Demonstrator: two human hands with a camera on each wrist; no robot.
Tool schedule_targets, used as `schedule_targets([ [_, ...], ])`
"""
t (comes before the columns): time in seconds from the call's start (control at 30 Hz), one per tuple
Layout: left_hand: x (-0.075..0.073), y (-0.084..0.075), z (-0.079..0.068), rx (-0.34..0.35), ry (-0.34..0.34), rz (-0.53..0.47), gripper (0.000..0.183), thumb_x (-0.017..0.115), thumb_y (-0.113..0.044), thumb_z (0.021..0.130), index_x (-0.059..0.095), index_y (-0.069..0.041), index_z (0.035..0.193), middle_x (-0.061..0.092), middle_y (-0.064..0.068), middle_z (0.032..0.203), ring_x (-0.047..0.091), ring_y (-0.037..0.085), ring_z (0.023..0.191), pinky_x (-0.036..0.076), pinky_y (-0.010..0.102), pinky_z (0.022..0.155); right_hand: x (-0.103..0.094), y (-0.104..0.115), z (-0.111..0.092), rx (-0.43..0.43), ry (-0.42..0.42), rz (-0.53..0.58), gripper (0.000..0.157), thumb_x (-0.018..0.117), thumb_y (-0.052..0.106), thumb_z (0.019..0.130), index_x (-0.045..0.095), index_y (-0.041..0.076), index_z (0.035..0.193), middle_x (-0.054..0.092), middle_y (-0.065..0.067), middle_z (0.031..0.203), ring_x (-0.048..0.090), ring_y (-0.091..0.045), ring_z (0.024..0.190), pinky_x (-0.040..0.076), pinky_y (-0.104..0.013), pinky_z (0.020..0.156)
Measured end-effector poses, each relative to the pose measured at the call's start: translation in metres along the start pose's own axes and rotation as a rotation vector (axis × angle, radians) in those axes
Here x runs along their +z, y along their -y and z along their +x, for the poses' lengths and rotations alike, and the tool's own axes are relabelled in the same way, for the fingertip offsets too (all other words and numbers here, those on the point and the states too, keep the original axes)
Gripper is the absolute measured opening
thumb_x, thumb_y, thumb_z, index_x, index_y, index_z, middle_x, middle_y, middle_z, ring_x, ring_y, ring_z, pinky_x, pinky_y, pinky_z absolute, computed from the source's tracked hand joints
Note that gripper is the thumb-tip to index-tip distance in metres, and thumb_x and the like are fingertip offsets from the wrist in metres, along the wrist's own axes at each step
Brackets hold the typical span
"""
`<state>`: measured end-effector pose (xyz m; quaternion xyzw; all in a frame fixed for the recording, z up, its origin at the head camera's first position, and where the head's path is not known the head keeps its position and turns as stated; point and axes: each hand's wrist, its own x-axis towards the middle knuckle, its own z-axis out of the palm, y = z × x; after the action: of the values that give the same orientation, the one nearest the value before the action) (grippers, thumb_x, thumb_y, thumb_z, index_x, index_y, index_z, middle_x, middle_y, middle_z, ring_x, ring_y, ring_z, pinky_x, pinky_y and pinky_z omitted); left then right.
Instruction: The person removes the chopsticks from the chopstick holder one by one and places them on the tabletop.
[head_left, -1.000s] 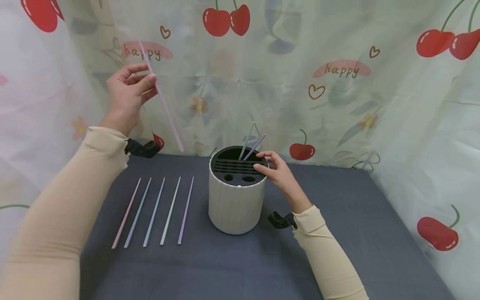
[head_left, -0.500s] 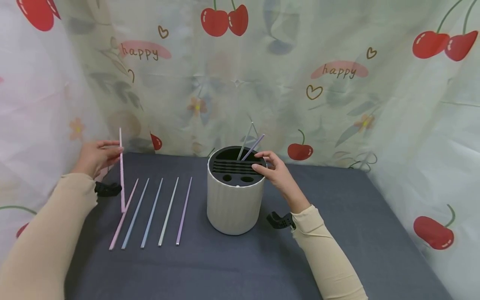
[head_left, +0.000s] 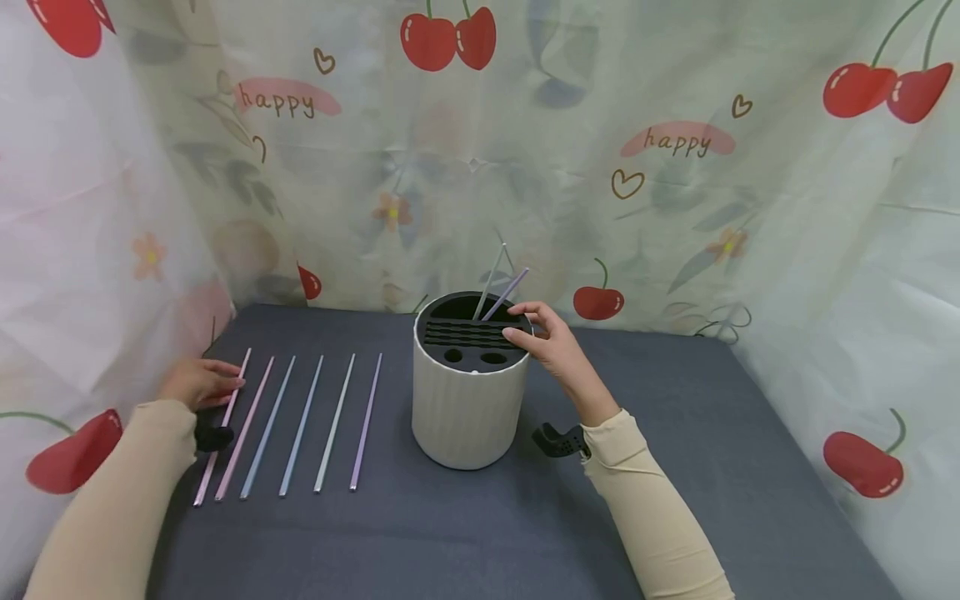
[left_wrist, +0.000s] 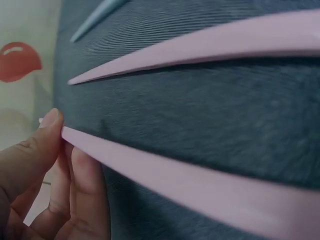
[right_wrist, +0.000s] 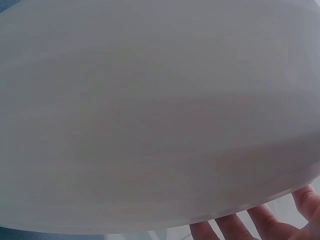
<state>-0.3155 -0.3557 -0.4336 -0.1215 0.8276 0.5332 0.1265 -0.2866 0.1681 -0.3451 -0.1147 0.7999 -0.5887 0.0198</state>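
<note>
A printed curtain (head_left: 675, 208) encloses the scene on the far, left and right sides; it carries red cherries, small outlined hearts and the word "happy" written on pink patches, readable at far left and far right. Below it lies the dark grey cloth-covered counter (head_left: 712, 467). Near the counter's middle stands a white ribbed holder (head_left: 465, 417) with a black slotted insert (head_left: 468, 337); two thin sticks, one grey (head_left: 491, 279) and one lilac (head_left: 510, 292), lean out of its far opening. The right hand (head_left: 551, 342) rests on the holder's right rim, fingers curved over the edge of the insert; the right wrist view shows only the white wall (right_wrist: 150, 115) with fingertips (right_wrist: 270, 227) below it. To the left of the holder six sticks lie side by side, running near to far: lilac (head_left: 365, 421), white (head_left: 333, 422), pale blue (head_left: 298, 425), blue-grey (head_left: 266, 427), pink (head_left: 243, 427) and, leftmost, a second pink stick (head_left: 221, 433). The left hand (head_left: 198, 383) pinches this leftmost stick near its far end, thumb and fingers closed on it (left_wrist: 165, 175), the stick lying flat on the cloth.
</note>
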Motion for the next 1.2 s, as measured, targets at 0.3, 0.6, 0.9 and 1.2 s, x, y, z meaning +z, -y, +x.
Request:
schedule_targets([
  [0.3, 0.013, 0.012, 0.009, 0.01, -0.075, 0.03, 0.039, 0.072, 0.004, 0.082, 0.055, 0.022, 0.112, 0.061, -0.006, 0.066, 0.061, 0.007, 0.059, 0.058, 0.024, 0.058, 0.001, 0.0, 0.0, 0.003, 0.002, 0.007, 0.039, 0.064, 0.025, 0.094, 0.051, 0.012, 0.129, 0.033, -0.012, 0.149, 0.049, -0.032, 0.118, 0.044, -0.041, 0.093],
  [0.6, 0.016, 0.013, 0.01, 0.056, -0.086, 0.06, 0.036, 0.074, 0.005, 0.079, 0.057, 0.021, 0.106, 0.058, -0.004, 0.067, 0.061, 0.005, 0.058, 0.058, 0.024, 0.057, 0.0, 0.001, -0.001, -0.01, -0.001, -0.005, 0.04, 0.064, 0.025, 0.094, 0.051, 0.011, 0.129, 0.033, -0.012, 0.149, 0.046, -0.033, 0.122, 0.043, -0.04, 0.091],
  [0.9, 0.018, 0.014, 0.012, 0.043, -0.105, 0.107, 0.038, 0.075, 0.001, 0.08, 0.058, 0.019, 0.109, 0.062, -0.001, 0.071, 0.061, 0.008, 0.061, 0.058, 0.026, 0.058, 0.0, -0.001, -0.001, -0.001, 0.003, 0.005, 0.039, 0.063, 0.023, 0.094, 0.051, 0.011, 0.128, 0.034, -0.013, 0.148, 0.051, -0.028, 0.108, 0.045, -0.036, 0.087],
  [1.2, 0.018, 0.014, 0.012, 0.034, -0.111, 0.113, 0.04, 0.075, 0.002, 0.08, 0.057, 0.021, 0.111, 0.062, 0.004, 0.076, 0.061, 0.008, 0.061, 0.058, 0.026, 0.058, 0.0, -0.001, -0.001, 0.01, 0.007, -0.005, 0.039, 0.063, 0.025, 0.095, 0.051, 0.012, 0.129, 0.033, -0.013, 0.15, 0.052, -0.029, 0.11, 0.046, -0.038, 0.089],
])
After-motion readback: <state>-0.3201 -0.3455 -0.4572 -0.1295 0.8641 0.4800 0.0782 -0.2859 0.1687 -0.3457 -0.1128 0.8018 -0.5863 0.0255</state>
